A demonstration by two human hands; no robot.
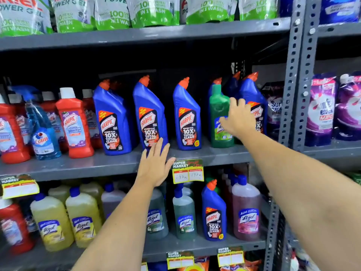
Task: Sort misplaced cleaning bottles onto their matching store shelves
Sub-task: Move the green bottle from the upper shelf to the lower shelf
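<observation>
A green Lizol bottle [219, 114] stands among the blue Harpic bottles [149, 114] on the middle shelf [78, 165]. My right hand [237, 118] reaches up beside it, fingers spread, touching its right side without a closed grip. My left hand [155, 165] hovers open at the shelf's front edge, just below a blue Harpic bottle. On the lower shelf [195, 246] a blue Harpic bottle [214, 212] stands between green Lizol bottles [183, 214] and a pink Lizol bottle [247, 210]. A blue Colin spray bottle [42, 130] stands among the red Harpic bottles [75, 124].
Yellow Lizol bottles [50, 222] fill the lower left. Green-and-white detergent pouches [113, 12] line the top shelf. A grey perforated upright [293, 85] divides off purple pouches [322, 110] at right. Yellow price tags [188, 171] hang from the shelf edges.
</observation>
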